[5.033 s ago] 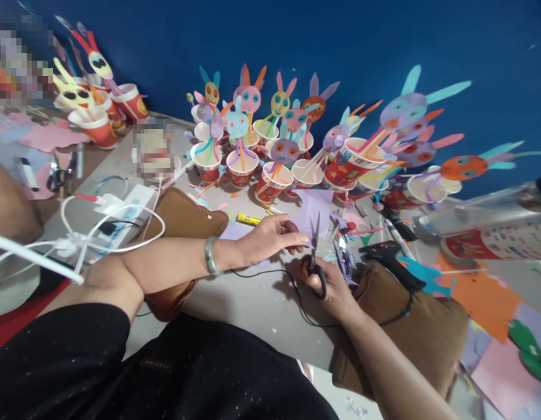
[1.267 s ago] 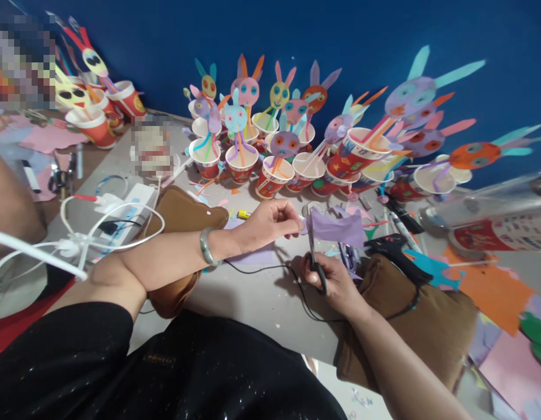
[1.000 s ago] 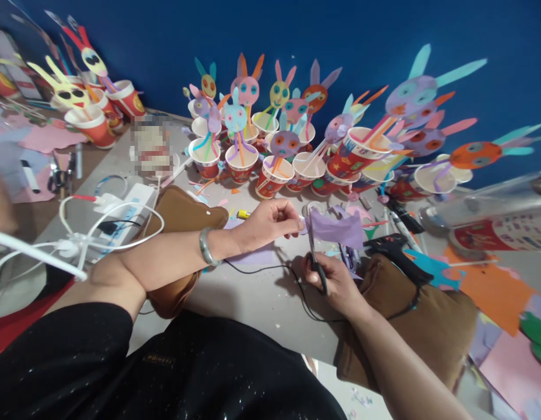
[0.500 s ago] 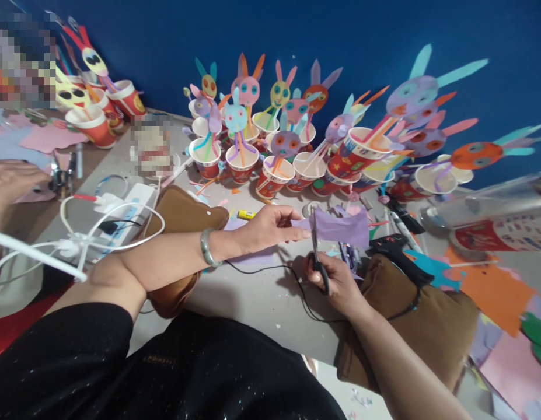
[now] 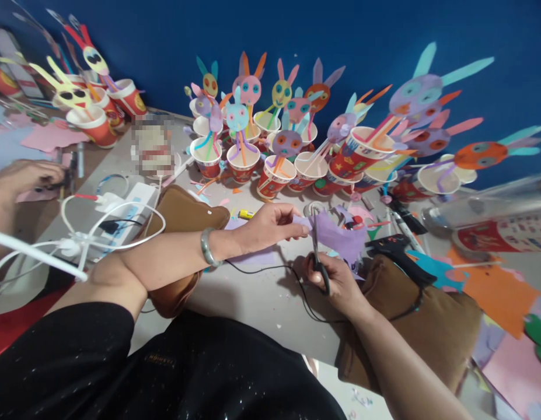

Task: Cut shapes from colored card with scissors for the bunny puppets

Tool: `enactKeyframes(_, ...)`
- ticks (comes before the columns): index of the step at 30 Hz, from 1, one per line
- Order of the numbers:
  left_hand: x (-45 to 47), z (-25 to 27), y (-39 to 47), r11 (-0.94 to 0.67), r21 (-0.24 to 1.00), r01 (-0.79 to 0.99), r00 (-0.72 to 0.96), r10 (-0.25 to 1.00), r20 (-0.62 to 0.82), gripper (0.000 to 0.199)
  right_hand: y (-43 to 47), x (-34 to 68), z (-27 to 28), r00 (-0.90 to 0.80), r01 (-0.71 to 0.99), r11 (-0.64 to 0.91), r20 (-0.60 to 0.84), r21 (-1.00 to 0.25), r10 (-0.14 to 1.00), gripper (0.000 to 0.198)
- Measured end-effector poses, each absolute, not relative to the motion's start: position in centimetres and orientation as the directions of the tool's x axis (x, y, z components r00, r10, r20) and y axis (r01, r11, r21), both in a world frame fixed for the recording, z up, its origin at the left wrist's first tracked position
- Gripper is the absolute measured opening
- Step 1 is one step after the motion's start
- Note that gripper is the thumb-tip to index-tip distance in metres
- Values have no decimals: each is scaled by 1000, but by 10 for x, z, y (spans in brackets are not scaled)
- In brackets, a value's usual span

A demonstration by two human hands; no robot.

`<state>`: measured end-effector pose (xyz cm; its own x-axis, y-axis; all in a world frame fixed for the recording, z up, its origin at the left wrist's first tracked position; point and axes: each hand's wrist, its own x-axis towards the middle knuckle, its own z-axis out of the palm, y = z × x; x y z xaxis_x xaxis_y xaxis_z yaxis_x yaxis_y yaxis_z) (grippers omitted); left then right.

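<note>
My left hand (image 5: 274,226), a bracelet on its wrist, pinches a small piece of purple paper (image 5: 303,221) between thumb and fingers. My right hand (image 5: 335,283) has its fingers through the black handles of a pair of scissors (image 5: 314,251). The blades point away from me, upright in the view, and look closed at the right edge of the small piece. Just right of the blades hangs or lies a larger purple paper scrap (image 5: 341,236); whether it is still joined to the piece I cannot tell. More purple paper (image 5: 257,256) lies under my left wrist.
Several paper cups (image 5: 274,178) with paper rabbit heads stand along the blue wall. A power strip (image 5: 132,213) with white cables lies left. Brown cushions (image 5: 419,332) and orange paper (image 5: 493,286) are right. Another person's hand (image 5: 27,178) is at far left.
The purple paper right of the blades has dropped and tilted downward. The scissors and both my hands have hardly moved. At far left the other person's hand has reached onto a dark tool.
</note>
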<state>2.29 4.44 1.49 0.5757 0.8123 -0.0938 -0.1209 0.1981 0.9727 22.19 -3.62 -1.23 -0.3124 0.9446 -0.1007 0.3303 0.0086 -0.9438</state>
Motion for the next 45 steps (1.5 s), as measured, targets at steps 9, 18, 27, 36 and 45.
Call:
enactKeyframes(9,22,13,43,172,980,-100,595,800,-79,19,-36,221,-13,-323,297,-23,-123,-955,938,62)
enactKeyframes(18,23,11,44,155,983,-101,588,806,-66,20,-37,219,-8,-302,295,-24,-117,-955,946,63)
enactKeyframes(27,22,13,44,152,981,-122,590,805,-52,22,-37,220,-7,-303,321,-45,-147,-946,942,63)
enactKeyframes(36,22,16,44,152,981,-124,581,812,-53,28,-37,218,-6,-291,285,-60,-147,-957,945,62)
enactKeyframes(45,22,16,45,121,984,-129,568,823,-27,29,-37,221,-13,-327,267,-29,-119,-963,938,61)
